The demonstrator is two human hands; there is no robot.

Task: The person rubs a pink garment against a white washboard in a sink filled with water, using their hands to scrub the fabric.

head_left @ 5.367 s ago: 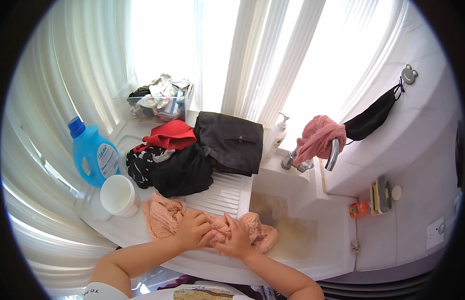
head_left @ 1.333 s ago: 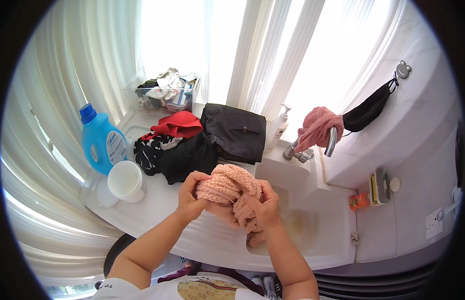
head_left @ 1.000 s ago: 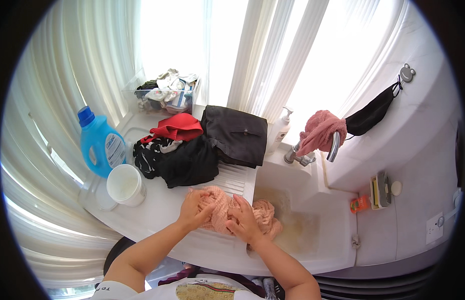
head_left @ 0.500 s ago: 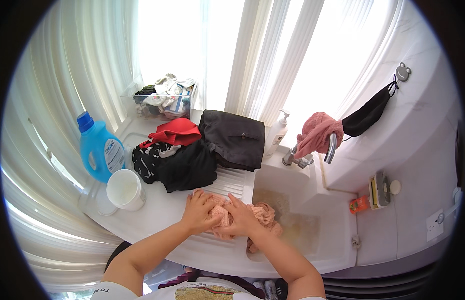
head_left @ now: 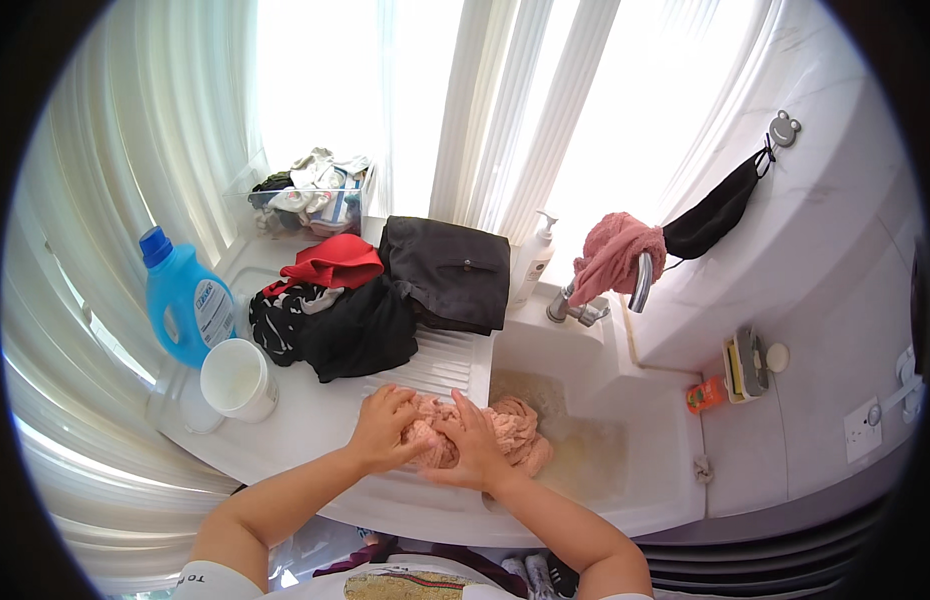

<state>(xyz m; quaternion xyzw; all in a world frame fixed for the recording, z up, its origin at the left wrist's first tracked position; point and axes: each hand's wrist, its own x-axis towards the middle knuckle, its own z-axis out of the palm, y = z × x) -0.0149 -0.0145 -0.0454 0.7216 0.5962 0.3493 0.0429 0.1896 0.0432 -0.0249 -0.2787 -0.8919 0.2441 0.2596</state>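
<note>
Your work on the peach cloth [head_left: 517, 428] seems to be in the middle: it lies bunched at lower centre of the frame, partly on the ridged counter [head_left: 310, 425], partly over the sink [head_left: 670, 455]. Your left hand [head_left: 383, 432] and right hand [head_left: 473, 447] both have the grip clamped on it. How clean it is, I cannot tell. The black clothes [head_left: 363, 330], red cloth [head_left: 335, 262] and grey garment [head_left: 448, 272] lie apart from your hands; whether these are finished or waiting, the view does not show. The white counter carries also a blue bottle [head_left: 190, 308] and a tub [head_left: 237, 383] at the left. Cloudy water [head_left: 593, 455] is in the sink. Pale curtains [head_left: 115, 190] fill the upper left.
</note>
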